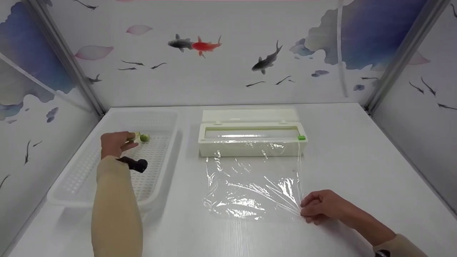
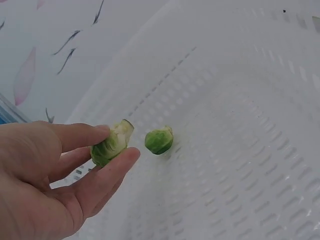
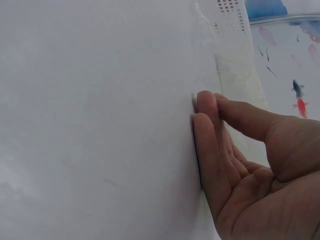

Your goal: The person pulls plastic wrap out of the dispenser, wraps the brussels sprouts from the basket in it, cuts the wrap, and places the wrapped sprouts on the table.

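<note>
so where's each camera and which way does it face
Head: on the head, facing forward and down at table and film; left hand, right hand show.
Left wrist: wrist-worn, toward the basket; left hand pinches a sprout.
Right wrist: wrist-worn, across the table; right hand shows.
Shared: head and left wrist both show the basket and loose sprout.

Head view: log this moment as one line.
left hand: pinches Brussels sprout over basket; right hand: pinches plastic wrap corner; second sprout: in basket; dispenser lid: open

The sprouts (image 2: 159, 140) are green, the basket (image 1: 165, 157) white, the dispenser (image 1: 250, 125) cream, the wall (image 1: 228, 80) fish-patterned.
</note>
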Demonstrator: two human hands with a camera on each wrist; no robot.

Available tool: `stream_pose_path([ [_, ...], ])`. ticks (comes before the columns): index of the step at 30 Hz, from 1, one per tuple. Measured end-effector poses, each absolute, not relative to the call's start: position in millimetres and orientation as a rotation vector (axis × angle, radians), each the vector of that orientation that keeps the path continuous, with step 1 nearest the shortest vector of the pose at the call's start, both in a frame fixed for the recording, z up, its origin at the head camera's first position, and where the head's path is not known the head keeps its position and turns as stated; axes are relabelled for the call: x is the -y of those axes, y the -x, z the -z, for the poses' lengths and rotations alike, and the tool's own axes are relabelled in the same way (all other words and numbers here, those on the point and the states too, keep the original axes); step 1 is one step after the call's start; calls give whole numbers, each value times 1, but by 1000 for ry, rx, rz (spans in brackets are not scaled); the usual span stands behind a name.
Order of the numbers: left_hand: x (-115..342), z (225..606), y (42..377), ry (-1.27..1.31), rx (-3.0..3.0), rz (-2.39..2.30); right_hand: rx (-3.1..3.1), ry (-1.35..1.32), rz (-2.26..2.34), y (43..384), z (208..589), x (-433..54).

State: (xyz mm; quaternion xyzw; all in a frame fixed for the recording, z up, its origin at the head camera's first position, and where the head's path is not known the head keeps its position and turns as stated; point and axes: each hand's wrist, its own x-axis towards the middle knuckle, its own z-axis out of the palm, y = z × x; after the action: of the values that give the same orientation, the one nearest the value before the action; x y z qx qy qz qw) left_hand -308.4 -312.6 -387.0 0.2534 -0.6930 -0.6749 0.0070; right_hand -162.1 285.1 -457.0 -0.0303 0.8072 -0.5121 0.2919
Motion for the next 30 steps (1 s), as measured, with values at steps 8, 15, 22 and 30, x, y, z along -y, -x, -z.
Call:
stream_pose_path([
  [8, 313, 366, 307, -678, 2159, 2216, -2154, 79, 1358, 162, 456, -286],
  [15, 313, 348, 307, -535, 2137, 2286, -2129, 84, 1372, 163, 457, -287],
  [22, 301, 339, 310, -489, 2188, 2239, -2132, 84, 1375, 163, 458, -287],
  [30, 291, 332, 304, -375, 2097, 2331, -2132, 82, 1383, 163, 461, -288],
])
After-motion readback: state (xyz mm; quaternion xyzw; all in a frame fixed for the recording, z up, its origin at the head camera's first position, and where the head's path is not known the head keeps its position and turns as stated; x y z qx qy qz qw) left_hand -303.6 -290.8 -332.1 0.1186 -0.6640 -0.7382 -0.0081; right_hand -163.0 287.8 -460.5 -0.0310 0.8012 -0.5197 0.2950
